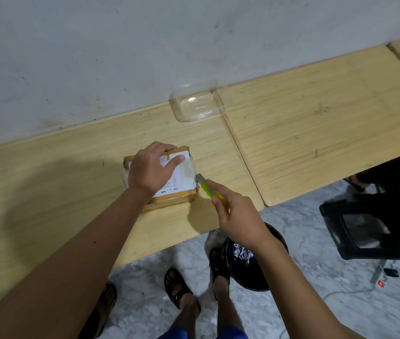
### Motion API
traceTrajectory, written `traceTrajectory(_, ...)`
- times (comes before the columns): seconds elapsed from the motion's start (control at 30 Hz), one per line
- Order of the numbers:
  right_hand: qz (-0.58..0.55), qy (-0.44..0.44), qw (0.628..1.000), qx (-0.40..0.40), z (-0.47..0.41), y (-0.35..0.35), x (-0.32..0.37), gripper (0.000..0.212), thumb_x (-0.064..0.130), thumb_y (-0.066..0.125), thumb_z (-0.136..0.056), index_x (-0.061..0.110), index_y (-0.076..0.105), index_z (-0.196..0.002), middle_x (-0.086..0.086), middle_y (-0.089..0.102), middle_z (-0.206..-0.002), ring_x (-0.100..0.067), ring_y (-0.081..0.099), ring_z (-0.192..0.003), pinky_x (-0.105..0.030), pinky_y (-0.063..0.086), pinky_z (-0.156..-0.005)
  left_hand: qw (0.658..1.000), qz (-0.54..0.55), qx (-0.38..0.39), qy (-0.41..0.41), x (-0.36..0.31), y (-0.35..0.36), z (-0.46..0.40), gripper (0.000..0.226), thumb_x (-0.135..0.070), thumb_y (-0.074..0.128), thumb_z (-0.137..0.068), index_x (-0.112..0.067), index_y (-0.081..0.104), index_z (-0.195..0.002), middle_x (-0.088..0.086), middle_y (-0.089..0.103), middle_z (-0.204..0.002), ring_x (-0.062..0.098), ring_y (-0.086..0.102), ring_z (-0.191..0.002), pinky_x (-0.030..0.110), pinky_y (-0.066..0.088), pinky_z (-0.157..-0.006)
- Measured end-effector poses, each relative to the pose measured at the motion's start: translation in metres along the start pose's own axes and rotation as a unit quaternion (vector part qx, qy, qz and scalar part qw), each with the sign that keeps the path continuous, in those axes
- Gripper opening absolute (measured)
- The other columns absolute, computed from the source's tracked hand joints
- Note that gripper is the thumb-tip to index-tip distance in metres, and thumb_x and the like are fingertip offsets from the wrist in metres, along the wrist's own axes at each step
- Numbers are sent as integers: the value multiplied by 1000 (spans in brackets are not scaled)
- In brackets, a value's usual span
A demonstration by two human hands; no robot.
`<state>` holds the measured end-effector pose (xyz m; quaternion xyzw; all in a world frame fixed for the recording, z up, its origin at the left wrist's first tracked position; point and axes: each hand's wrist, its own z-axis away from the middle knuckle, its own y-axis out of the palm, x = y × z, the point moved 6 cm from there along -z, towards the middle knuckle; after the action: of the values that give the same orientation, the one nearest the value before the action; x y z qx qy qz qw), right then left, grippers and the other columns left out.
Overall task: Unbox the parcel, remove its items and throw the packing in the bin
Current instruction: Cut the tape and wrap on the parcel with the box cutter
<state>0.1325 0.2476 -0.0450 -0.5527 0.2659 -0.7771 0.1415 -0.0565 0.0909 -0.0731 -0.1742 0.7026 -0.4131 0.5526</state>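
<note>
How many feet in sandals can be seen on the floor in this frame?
3: one at lower left beside the left forearm, one in the middle by the table edge, one next to the black bin. More may lie outside the frame.

A taped parcel point(169, 178) sits mid-table point(316, 133), bare wood open to its left and right. A clear plastic container point(197, 104) stands near the wall point(120, 45) behind it. Below the table's front edge, a black bin point(250, 265) occupies the floor beside a black stool point(365, 228).
</note>
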Motion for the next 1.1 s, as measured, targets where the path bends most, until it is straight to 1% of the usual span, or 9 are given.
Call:
traceTrajectory(0.07, -20, 5, 1000, -15, 4, 3, -4, 45, 21, 50, -106, 38, 52, -148, 0, 69, -69, -10, 62, -59, -17, 46, -54, 1000, -3, 1, 1, -1, 0, 0, 36, -53, 74, -92, -28, 75, -117, -12, 74, -120, 17, 70, -107, 40, 57, -93)
traceTrajectory(0.17, -86, 41, 994, -57, 11, 4, -12, 38, 31, 50, -107, 50, 54, -140, -10, 76, -92, -26, 68, -75, -44, 58, -71, 1000, -10, 9, -4, -1, -1, 0, 37, -55, 71, -93, -29, 75, -118, -13, 73, -122, 17, 69, -109, 40, 55, -95)
traceTrajectory(0.3, -208, 115, 958, -162, 15, -8, -15, 15, 45, 58, -102, 40, 68, -112, 7, 50, -58, -11, 42, -50, -29, 38, -51, 1000, -22, 21, -2, -2, -1, 0, 39, -58, 68, -94, -31, 74, -121, -14, 71, -126, 17, 67, -112, 40, 54, -97)
traceTrajectory(0.4, -312, 131, 925, -172, 9, -10, -10, 19, 37, 57, -105, 25, 67, -94, 3, 38, -55, -12, 27, -42, -24, 27, -46, 999, -34, 23, 3, -3, -2, -1, 40, -58, 67, -95, -31, 74, -123, -13, 71, -128, 17, 67, -113, 38, 53, -98)
traceTrajectory(0.53, -420, 74, 898, -111, 2, -14, 18, 18, 12, 42, -110, 6, 58, -113, -5, 45, -73, -11, 32, -41, -18, 27, -40, 999, -34, 24, -2, -2, -1, -1, 39, -59, 67, -95, -32, 73, -123, -14, 71, -128, 18, 67, -114, 38, 52, -97)
traceTrajectory(0.63, -483, 16, 874, -60, -1, -17, 33, 23, 3, 40, -107, 9, 55, -122, -5, 52, -88, -15, 47, -56, -24, 40, -46, 999, -31, 26, -5, -3, -1, -1, 38, -58, 67, -95, -32, 73, -123, -14, 71, -127, 17, 66, -114, 37, 50, -98)
traceTrajectory(0.87, -580, 20, 814, 10, -2, -23, 40, 65, -3, 44, -85, 11, 48, -148, -5, 60, -98, -15, 52, -69, -25, 47, -55, 999, -27, 29, -13, -1, -2, -2, 38, -61, 67, -93, -36, 73, -121, -17, 70, -126, 17, 67, -113, 38, 52, -97)
traceTrajectory(1.0, -415, 91, 896, -132, -12, -38, 13, 45, 25, 69, -87, 34, 63, -130, -5, 64, -105, -16, 50, -65, -23, 44, -50, 999, -19, 41, -20, 0, -2, -6, 37, -61, 68, -92, -37, 73, -119, -18, 70, -124, 12, 68, -111, 36, 53, -94)
traceTrajectory(1.1, -316, 123, 909, -241, -25, -58, -14, 29, 27, 77, -91, 34, 64, -116, -3, 58, -106, -19, 51, -72, -22, 48, -50, 998, -29, 58, -12, -2, -1, -14, 37, -59, 70, -91, -36, 73, -120, -18, 71, -122, 12, 68, -109, 34, 51, -87)
